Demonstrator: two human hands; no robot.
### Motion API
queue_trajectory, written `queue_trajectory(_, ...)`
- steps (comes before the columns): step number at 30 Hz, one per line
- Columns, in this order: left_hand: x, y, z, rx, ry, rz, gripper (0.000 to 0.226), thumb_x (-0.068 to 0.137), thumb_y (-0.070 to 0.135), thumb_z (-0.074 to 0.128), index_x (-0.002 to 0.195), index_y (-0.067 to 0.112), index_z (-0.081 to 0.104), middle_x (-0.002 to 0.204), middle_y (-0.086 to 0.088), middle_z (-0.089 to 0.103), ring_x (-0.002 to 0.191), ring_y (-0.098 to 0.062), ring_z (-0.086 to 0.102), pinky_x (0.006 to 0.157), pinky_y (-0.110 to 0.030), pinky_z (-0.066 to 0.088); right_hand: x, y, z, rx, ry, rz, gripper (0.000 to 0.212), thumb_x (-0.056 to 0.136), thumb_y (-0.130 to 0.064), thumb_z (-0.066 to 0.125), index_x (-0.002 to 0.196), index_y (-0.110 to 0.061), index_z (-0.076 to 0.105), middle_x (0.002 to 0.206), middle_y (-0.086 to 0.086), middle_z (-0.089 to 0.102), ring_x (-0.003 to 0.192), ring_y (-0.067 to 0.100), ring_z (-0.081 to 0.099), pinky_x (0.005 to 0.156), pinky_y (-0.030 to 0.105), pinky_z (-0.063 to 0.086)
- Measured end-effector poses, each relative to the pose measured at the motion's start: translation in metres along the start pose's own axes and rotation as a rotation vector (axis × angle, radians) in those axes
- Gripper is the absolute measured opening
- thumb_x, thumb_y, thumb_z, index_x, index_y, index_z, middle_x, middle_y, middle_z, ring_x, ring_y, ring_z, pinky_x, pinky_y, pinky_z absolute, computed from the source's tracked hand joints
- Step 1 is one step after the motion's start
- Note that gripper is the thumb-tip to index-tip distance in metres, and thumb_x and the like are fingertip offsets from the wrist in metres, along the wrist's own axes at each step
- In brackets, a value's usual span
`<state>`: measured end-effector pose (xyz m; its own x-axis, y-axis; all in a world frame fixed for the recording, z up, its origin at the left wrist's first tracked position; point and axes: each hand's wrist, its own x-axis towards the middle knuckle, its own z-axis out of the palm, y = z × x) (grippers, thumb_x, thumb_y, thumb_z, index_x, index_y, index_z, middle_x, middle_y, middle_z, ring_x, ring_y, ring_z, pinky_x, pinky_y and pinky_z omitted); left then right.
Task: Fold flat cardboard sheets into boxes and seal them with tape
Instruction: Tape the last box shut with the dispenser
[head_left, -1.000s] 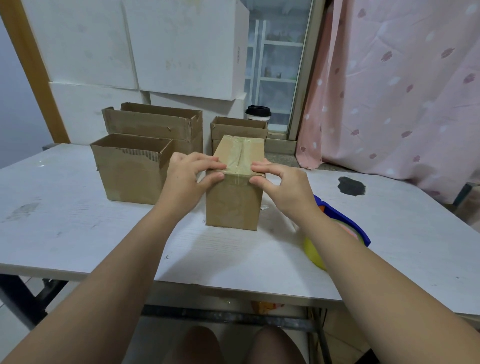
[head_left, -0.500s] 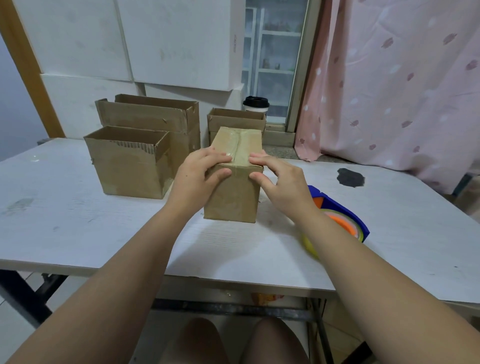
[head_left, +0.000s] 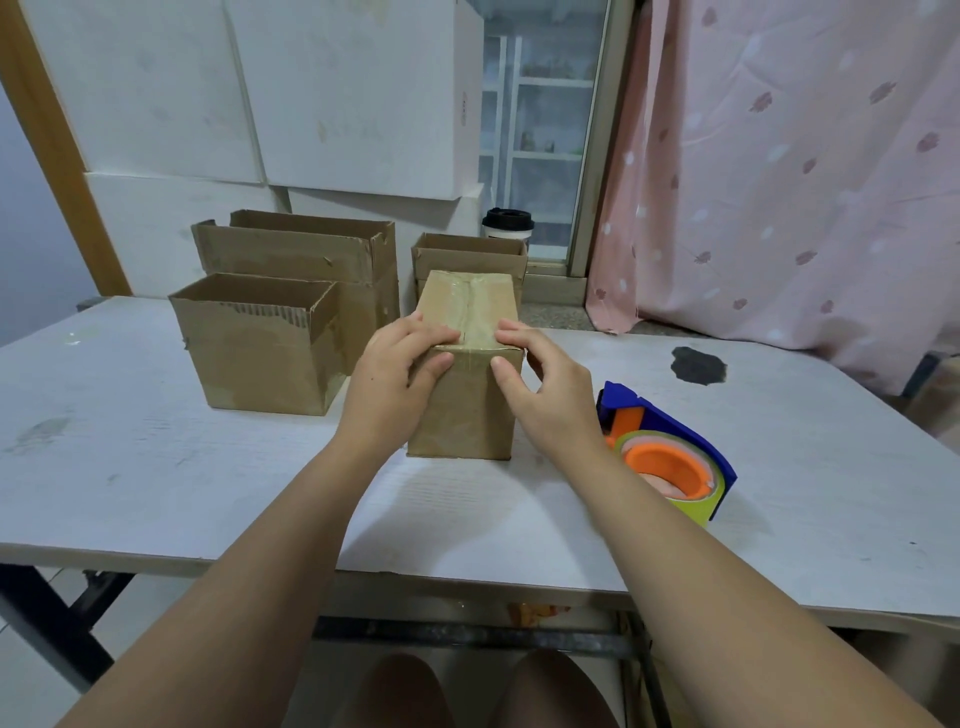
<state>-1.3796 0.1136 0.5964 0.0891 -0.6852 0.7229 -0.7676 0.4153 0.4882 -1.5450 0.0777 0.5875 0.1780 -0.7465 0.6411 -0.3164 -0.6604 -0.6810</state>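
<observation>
A small closed cardboard box (head_left: 467, 410) stands upright in the middle of the white table (head_left: 156, 467), with clear tape along its top seam and down its front face. My left hand (head_left: 392, 382) grips the box's near top edge on the left, fingers on the lid and thumb on the front face. Mirroring it on the right, my right hand (head_left: 543, 387) holds the same edge, thumb pressed on the front beside the tape. A blue tape dispenser (head_left: 675, 457) with an orange core and a yellow-green roll lies on the table to the right of the box.
Three open-topped cardboard boxes stand behind: one at the left (head_left: 254, 358), a larger one behind it (head_left: 301, 249), a small one behind the taped box (head_left: 467, 257). A lidded cup (head_left: 507, 228) sits further back. A dark stain (head_left: 696, 364) marks the table's right side.
Both hands have slid inward along the box's near top edge toward the tape seam. The box has stayed in place.
</observation>
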Motion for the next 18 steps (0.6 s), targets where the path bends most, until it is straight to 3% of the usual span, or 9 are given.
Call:
queue_trajectory(4, 0.0, 0.004, 0.0, -0.025, 0.031, -0.034, 0.021, 0.09, 0.011, 0.06, 0.108, 0.013, 0.071, 0.103, 0.015, 0.056, 0.12, -0.004, 0.039, 0.094, -0.01, 0.026, -0.007, -0.003, 0.008, -0.053, -0.012, 0.025, 0.028, 0.091, -0.016, 0.06, 0.119, -0.016, 0.058, 0.138, -0.01, 0.052, 0.125, 0.01, 0.05, 0.103, 0.036, 0.043)
queue_trajectory(6, -0.001, 0.006, -0.005, -0.078, 0.001, -0.055, 0.022, 0.089, 0.009, 0.062, 0.108, 0.013, 0.071, 0.103, 0.018, 0.057, 0.122, -0.003, 0.039, 0.094, -0.001, 0.023, -0.01, -0.006, 0.009, -0.001, -0.016, 0.058, 0.03, 0.093, -0.016, 0.057, 0.122, -0.019, 0.056, 0.142, -0.011, 0.047, 0.129, 0.008, 0.044, 0.105, 0.031, 0.042)
queue_trajectory(8, -0.003, 0.008, -0.011, -0.129, -0.051, -0.069, 0.025, 0.09, 0.007, 0.06, 0.112, 0.014, 0.069, 0.106, 0.024, 0.053, 0.125, 0.0, 0.036, 0.094, 0.004, 0.021, -0.011, -0.013, 0.008, 0.148, 0.002, 0.175, 0.033, 0.096, -0.023, 0.055, 0.129, -0.022, 0.055, 0.146, -0.011, 0.043, 0.132, 0.004, 0.039, 0.104, 0.016, 0.038)
queue_trajectory(10, -0.007, 0.011, -0.016, -0.151, -0.092, -0.074, 0.027, 0.094, 0.009, 0.053, 0.116, 0.016, 0.066, 0.11, 0.029, 0.05, 0.127, 0.003, 0.031, 0.095, 0.004, 0.019, -0.009, -0.018, 0.008, 0.429, 0.061, 0.421, 0.049, 0.096, -0.038, 0.052, 0.142, -0.025, 0.043, 0.148, -0.007, 0.041, 0.133, 0.008, 0.04, 0.108, 0.023, 0.038)
queue_trajectory(12, -0.014, 0.015, -0.019, -0.164, -0.086, -0.076, 0.027, 0.098, 0.014, 0.046, 0.115, 0.018, 0.066, 0.112, 0.028, 0.05, 0.129, 0.004, 0.031, 0.096, 0.003, 0.02, -0.007, -0.023, 0.01, 0.652, 0.077, 0.739, 0.069, 0.087, -0.061, 0.054, 0.147, -0.033, 0.032, 0.146, -0.004, 0.044, 0.128, 0.016, 0.047, 0.106, 0.04, 0.042)
queue_trajectory(14, -0.024, 0.019, -0.02, -0.212, -0.042, -0.093, 0.025, 0.098, 0.02, 0.047, 0.11, 0.023, 0.068, 0.112, 0.028, 0.054, 0.129, 0.004, 0.034, 0.096, 0.001, 0.025, -0.009, -0.028, 0.007, 0.709, -0.032, 0.921, 0.076, 0.073, -0.074, 0.059, 0.138, -0.035, 0.045, 0.13, -0.004, 0.058, 0.114, 0.017, 0.058, 0.092, 0.039, 0.05)
queue_trajectory(16, -0.035, 0.023, -0.021, -0.354, 0.021, -0.166, 0.02, 0.092, 0.027, 0.052, 0.098, 0.028, 0.071, 0.112, 0.024, 0.061, 0.128, 0.004, 0.039, 0.098, -0.007, 0.032, -0.012, -0.034, 0.003, 0.721, -0.136, 0.957, 0.062, 0.073, -0.07, 0.063, 0.122, -0.033, 0.058, 0.113, -0.002, 0.067, 0.103, 0.017, 0.063, 0.083, 0.034, 0.052)
queue_trajectory(18, -0.042, 0.026, -0.023, -0.546, 0.092, -0.255, 0.024, 0.086, 0.028, 0.051, 0.083, 0.03, 0.074, 0.106, 0.016, 0.069, 0.125, 0.003, 0.045, 0.1, -0.02, 0.037, -0.016, -0.035, -0.001, 0.711, -0.197, 0.96, 0.066, 0.071, -0.067, 0.067, 0.125, -0.031, 0.054, 0.115, 0.0, 0.065, 0.103, 0.018, 0.061, 0.08, 0.032, 0.052)
